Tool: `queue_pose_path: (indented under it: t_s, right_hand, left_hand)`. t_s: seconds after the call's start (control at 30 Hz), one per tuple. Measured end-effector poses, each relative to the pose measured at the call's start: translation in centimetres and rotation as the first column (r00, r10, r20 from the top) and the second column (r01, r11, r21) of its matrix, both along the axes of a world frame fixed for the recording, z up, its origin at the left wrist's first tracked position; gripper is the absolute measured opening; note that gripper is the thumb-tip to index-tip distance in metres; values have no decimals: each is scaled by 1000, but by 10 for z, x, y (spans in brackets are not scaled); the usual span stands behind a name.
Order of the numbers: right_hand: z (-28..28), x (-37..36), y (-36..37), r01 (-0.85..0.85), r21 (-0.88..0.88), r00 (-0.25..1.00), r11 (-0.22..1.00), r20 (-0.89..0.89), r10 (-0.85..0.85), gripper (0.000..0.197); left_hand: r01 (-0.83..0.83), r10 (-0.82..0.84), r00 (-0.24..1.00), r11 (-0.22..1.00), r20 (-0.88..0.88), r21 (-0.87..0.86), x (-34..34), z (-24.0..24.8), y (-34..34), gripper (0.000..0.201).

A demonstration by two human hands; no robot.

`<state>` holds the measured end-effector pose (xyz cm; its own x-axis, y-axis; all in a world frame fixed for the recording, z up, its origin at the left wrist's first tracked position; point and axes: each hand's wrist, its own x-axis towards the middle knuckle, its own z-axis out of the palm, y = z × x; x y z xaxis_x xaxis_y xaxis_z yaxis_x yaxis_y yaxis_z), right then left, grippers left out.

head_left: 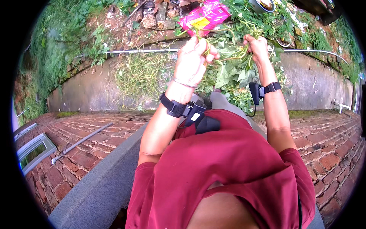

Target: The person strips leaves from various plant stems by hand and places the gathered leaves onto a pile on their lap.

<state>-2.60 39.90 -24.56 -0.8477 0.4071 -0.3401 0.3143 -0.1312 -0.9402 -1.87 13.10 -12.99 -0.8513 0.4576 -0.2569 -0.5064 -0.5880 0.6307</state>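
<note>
My left hand (190, 57) is raised in front of me, its fingers curled round a thin green vine stem (208, 45). To its right, my right hand (258, 46) is closed on a bunch of green leafy stems (249, 32); parts of them hang below the fist. Under and between the hands lies a heap of leafy vines (230, 76) with broad green leaves. On the left, a tangled pile of thin, mostly leafless stems (139, 74) rests on the concrete.
A bright pink plastic bag (213, 13) lies beyond my left hand. A pale pipe (305, 50) crosses behind the piles along the concrete strip (316, 74). At the far right is a bowl (263, 5). Brick walls (87, 152) flank me.
</note>
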Motion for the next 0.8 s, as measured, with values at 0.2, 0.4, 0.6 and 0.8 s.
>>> queue_pose_path:
  t_s: [0.2,0.4,0.6,0.8]
  right_hand:
    - [66,64,68,-212,-542,963,813,-259,79,18]
    - [118,88,56,-512,-460,798,726,-567,204,17]
    - [185,60,39,-546,-430,688,719,-720,91,15]
    - [238,64,47,-600,-385,622,702,-776,107,8]
  left_hand:
    - [-514,517,844,703,-142,-492,-111,-30,-211,29]
    - [-698,121,716,118,-688,-706,-99,-63,-227,19]
    - [-242,-413,708,620,-573,-746,-45,-75,-42,19]
    - [-191,-539,507,691,-672,-698,-33,-112,37,36]
